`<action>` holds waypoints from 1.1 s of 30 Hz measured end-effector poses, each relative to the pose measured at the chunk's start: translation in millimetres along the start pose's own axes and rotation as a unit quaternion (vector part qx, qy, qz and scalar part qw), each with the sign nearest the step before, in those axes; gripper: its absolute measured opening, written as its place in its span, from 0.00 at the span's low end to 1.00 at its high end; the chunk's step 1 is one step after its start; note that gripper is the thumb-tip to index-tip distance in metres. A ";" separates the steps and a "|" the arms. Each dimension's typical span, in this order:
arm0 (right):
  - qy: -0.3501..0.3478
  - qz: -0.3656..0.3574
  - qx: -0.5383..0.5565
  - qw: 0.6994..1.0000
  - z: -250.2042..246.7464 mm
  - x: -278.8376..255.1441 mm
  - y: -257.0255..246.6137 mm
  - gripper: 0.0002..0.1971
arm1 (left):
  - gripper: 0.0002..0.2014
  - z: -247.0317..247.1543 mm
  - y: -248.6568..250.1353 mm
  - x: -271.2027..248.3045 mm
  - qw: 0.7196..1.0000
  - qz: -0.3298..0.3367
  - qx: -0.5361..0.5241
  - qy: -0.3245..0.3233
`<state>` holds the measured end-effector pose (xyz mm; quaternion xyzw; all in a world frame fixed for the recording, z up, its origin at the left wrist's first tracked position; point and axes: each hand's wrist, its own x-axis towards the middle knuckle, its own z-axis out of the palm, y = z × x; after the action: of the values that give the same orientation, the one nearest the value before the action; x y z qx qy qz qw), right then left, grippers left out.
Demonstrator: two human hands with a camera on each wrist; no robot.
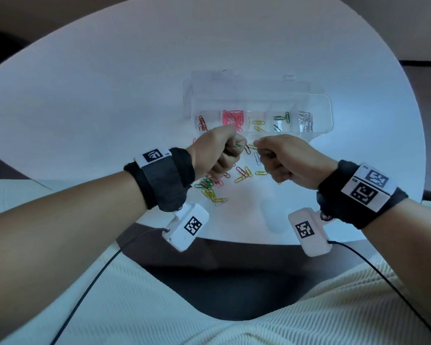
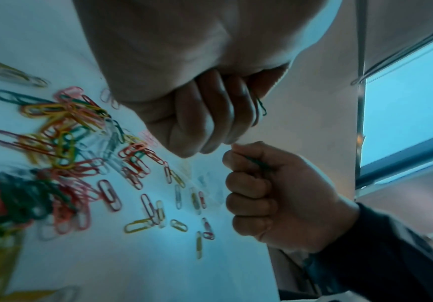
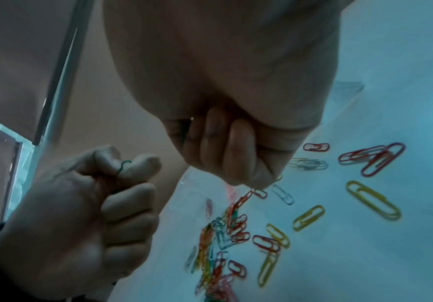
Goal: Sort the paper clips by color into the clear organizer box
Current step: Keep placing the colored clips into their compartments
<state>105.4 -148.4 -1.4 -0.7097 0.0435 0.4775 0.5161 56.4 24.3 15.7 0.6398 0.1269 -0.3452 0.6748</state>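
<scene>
A round white desk (image 1: 110,95) carries everything. Toward its far right stands the clear box (image 1: 319,113), lid open and tilted back, with a row of compartments: from left to right, a few red clips (image 1: 202,123), a dense heap of pink clips (image 1: 233,118), a few yellow clips (image 1: 258,125), a few green clips (image 1: 283,117) and, at the right end, silver clips (image 1: 306,120). Just near of the box, both hands are raised above the desk with their knuckles almost meeting. The left hand (image 1: 215,151) is curled into a fist, and a green clip (image 1: 239,146) sticks out between its thumb and forefinger; the left wrist view shows that clip (image 2: 262,107) beside the curled fingers (image 2: 218,114). The right hand (image 1: 288,160) is also fisted, fingers (image 3: 236,151) folded tight; the left wrist view shows a thin green wire (image 2: 258,162) pinched at its thumb, though blur keeps me from telling how much it holds. Under and between the hands lies the unsorted pile (image 1: 210,185), a tangle of green, yellow, pink and red clips near the left wrist, with loose clips (image 1: 244,174) strewn to its right. In the right wrist view, a single yellow clip (image 3: 373,200) lies apart on the desk.
</scene>
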 end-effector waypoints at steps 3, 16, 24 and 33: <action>-0.011 -0.002 0.059 0.998 -1.7 -4.8 -4.6 0.20 | 0.09 1.8 8.9 -2.2 0.998 0.020 -0.049 -0.023; 0.049 -0.145 0.317 0.936 -29.4 -9.1 -26.8 0.12 | 0.15 4.2 8.8 4.3 0.996 0.032 -0.081 0.028; 0.202 -0.004 0.228 0.952 -41.5 1.8 -23.6 0.03 | 0.14 2.6 3.7 10.6 0.986 -0.028 -0.147 0.077; 0.123 0.013 -0.274 0.954 -9.4 -0.9 -10.7 0.22 | 0.14 3.8 8.7 9.0 0.982 -0.065 -0.163 0.072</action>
<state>116.9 -151.1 6.7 -0.8763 -0.0164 0.3868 0.2866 67.4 17.4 17.5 0.5348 0.2707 -0.3162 0.7353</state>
